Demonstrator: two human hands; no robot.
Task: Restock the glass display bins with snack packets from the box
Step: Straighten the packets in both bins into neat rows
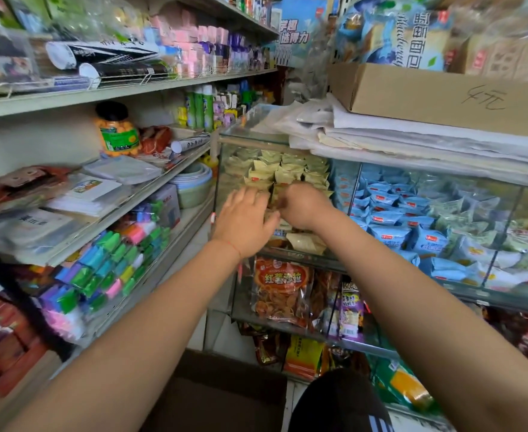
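Up front, two hands reach into the leftmost glass display bin [225,169], which is stacked with pale yellow snack packets [283,174]; the stack is too dense and blurred to count. The left hand [245,221] lies with fingers straight and spread, pressing flat against the packets near the bin's front. The right hand [303,204] is beside it, almost touching, its fingers curled down among the packets; whether it pinches one I cannot tell, since the fingertips are hidden. The packets lie in overlapping rows, flat faces tilted up toward the camera, long axes running roughly left to right; each carries a small red label too small to read.

One bin to the right holds blue snack packets [387,219], again uncounted, with red marks on the corners. Farther right a third compartment holds pale green and white packets [462,210].

Below the yellow bin, an orange bag [281,291] stands upright behind glass, printed with red Chinese characters; a purple packet [351,310] stands upright just beside it.

On top of the bins rests one cardboard box [443,98], with handwritten characters on its side, over a pile of folded plastic sheets [381,135]. At the bottom of the view sits another brown box [222,397], its contents not visible.

On the left shelves stands one jar [117,129] of orange balls with a green label.
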